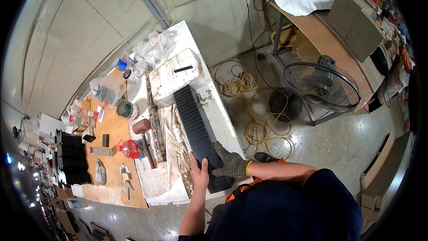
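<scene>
Bare left hand (199, 172) & gloved right hand (231, 164), both grips grasping long black ribbed panel (195, 127) on bench.

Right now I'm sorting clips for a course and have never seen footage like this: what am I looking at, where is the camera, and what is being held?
This is one wide fisheye picture from a camera worn on a person's head, looking down, so straight edges bend near the rim. No machine is involved, only two hands. The bare left hand and the gloved right hand both grip the near end of a long dark ribbed panel lying on a stained white workbench. Beside it lie a mallet, a red bottle and a white foam box. On the floor to the right stand a fan and a coiled hose.
</scene>
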The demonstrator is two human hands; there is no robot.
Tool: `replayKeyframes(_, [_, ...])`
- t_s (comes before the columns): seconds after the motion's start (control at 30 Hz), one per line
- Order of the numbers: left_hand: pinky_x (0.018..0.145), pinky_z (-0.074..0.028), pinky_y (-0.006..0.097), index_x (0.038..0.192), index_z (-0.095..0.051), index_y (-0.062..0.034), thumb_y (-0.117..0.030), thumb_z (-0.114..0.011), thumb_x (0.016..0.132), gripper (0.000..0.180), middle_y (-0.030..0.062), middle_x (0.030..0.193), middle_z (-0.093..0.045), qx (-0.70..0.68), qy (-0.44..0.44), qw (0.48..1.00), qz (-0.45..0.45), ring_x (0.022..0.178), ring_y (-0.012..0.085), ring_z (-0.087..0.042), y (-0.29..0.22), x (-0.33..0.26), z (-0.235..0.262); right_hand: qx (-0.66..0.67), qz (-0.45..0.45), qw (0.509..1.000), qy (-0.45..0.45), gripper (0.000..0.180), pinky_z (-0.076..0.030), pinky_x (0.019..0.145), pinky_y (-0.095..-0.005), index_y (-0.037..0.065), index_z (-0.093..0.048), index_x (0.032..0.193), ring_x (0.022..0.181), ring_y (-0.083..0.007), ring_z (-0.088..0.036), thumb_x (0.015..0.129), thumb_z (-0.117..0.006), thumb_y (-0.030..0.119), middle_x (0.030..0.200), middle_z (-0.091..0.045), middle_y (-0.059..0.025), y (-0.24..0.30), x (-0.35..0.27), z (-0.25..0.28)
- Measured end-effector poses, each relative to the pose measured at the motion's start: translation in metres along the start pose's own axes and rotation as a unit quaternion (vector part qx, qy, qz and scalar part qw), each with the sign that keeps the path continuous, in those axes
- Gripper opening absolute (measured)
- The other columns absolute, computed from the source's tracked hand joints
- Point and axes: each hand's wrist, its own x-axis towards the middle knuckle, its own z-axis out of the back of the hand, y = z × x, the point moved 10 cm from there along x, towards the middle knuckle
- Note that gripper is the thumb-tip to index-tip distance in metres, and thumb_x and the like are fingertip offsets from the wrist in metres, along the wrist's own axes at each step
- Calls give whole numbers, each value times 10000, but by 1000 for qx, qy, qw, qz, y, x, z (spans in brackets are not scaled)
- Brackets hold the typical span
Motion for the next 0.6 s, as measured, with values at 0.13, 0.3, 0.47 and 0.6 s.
replayKeyframes(0.13, [1073,-310,334,1475,-209,28,-349,-591,920,772,287,1414,-406,1,3,1000,-2,1312,321,-418,0,0,0,7,12,1000,-14,1161,-369,1049,-357,-29,7,1489,1288,-373,-434,749,-699,522,1506,-208,-291,1,-4,2])
replayKeyframes(0.3, [1110,-260,345,1458,-159,95,-346,-628,893,857,307,1457,-323,-4,30,999,30,1363,338,-339,16,-10,0,44,-29,998,45,1147,-360,1058,-365,-21,-60,1492,1315,-361,-402,719,-703,532,1523,-200,-259,-5,-20,-9])
replayKeyframes(0.47, [1113,-252,350,1448,-154,119,-304,-666,869,881,300,1465,-307,-11,49,998,44,1362,324,-329,10,-23,-2,32,1,999,5,1123,-386,1032,-374,-18,-81,1492,1273,-370,-448,726,-701,521,1514,-223,-260,-12,-21,-16])
replayKeyframes(0.6, [1106,-263,345,1447,-159,121,-292,-669,867,875,299,1446,-335,-42,41,997,48,1342,321,-355,2,-22,-4,16,2,1000,-11,1103,-379,1040,-372,-20,-108,1490,1288,-365,-435,733,-692,529,1514,-231,-254,-11,-22,-13])
